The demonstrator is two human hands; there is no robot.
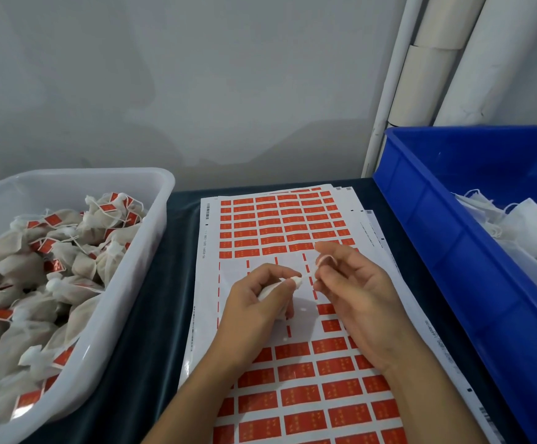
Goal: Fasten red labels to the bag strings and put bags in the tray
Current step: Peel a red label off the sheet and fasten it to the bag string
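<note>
left grip (pixel 254 299) curls round a small white bag (pixel 272 291), its tied neck poking out toward 3 o'clock; right grip (pixel 353 283) pinches the bag's string (pixel 308 276) at fingertip level. both hover over the label sheet (pixel 292 363) on the dark surface (pixel 151 315). white tray (pixel 126 302) of labelled bags at 9 o'clock; blue bin (pixel 453 251) at 3 o'clock.
</note>
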